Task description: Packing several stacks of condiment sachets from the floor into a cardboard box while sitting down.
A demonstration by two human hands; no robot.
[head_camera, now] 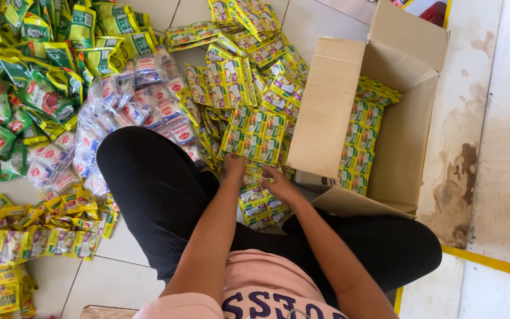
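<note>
I sit on a tiled floor with my legs in black trousers spread around a heap of small yellow-and-green sachet strips [249, 71]. My left hand [235, 166] grips the lower edge of a flat sheet of joined yellow sachets [255, 134], holding it up over the heap. My right hand [278, 184] rests just beside it on a lower bundle of the same sachets [258, 204] between my knees, fingers curled on the packets. An open cardboard box [326, 106] stands to the right, with rows of yellow sachets [361, 142] stacked inside it.
Clear sachets with red marks [125, 112] lie in a pile left of my knee. Green sachets [25, 77] cover the far left. More yellow strips [25, 242] spread at lower left. A yellow floor line [491, 263] runs at right beside stained concrete.
</note>
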